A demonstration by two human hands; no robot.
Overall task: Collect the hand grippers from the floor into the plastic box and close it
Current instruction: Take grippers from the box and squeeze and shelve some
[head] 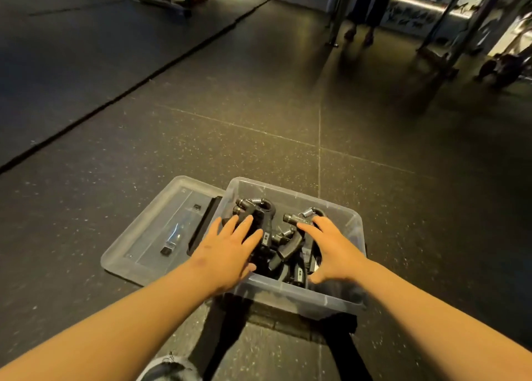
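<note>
Both bare arms reach forward from the bottom corners toward lower centre. The left hand (227, 248) lies flat, fingers straight and spread, pressing on the grippers (266, 212). The right hand (331, 251) is also splayed, fingers slightly bent, its fingertips touching a gripper without clasping it. The black grippers lie heaped inside the clear box (288, 295). The lid (149, 231) lies off, just left of the box.

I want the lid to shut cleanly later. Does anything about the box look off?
Mostly fine. The hand grippers lie in a jumbled heap in the plastic box, two spring ends standing up near its far rim, which might foul the lid. The lid lies flat on the floor left of the box.
</note>
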